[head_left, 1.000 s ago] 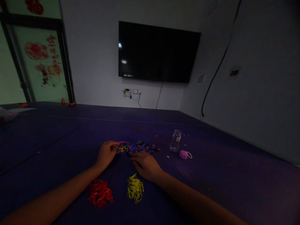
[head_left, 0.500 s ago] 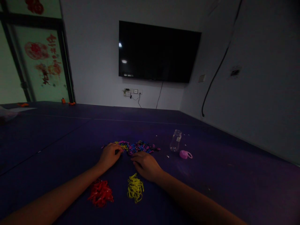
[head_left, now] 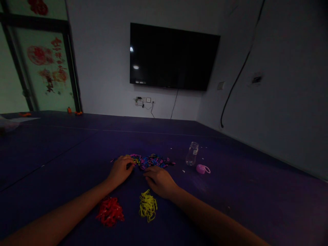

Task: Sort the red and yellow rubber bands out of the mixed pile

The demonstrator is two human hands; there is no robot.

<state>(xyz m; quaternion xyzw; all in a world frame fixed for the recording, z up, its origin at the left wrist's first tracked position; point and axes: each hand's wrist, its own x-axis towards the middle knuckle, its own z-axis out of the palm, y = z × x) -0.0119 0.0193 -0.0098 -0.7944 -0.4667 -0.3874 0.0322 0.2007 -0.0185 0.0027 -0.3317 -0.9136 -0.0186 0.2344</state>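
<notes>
Small rubber bands in blue, pink, black and yellow lie in a mixed pile (head_left: 153, 161) on the purple surface. At its left end is my left hand (head_left: 121, 169), with thumb and fingertips drawn together in a pinch; whatever lies between them is too small to make out. My right hand (head_left: 160, 180) rests at the pile's near edge, palm down, fingers loosely stretched and thumb apart. Closer to me sit two sorted heaps: red rubber bands (head_left: 110, 212) beside my left forearm, and yellow rubber bands (head_left: 148, 206) between my arms.
To the right of the pile stands a clear bottle (head_left: 191, 154), with a pink cap (head_left: 201, 168) with a loop lying beside it. White scraps (head_left: 183, 171) dot the purple surface (head_left: 243, 191). A television (head_left: 174, 56) hangs on the far wall.
</notes>
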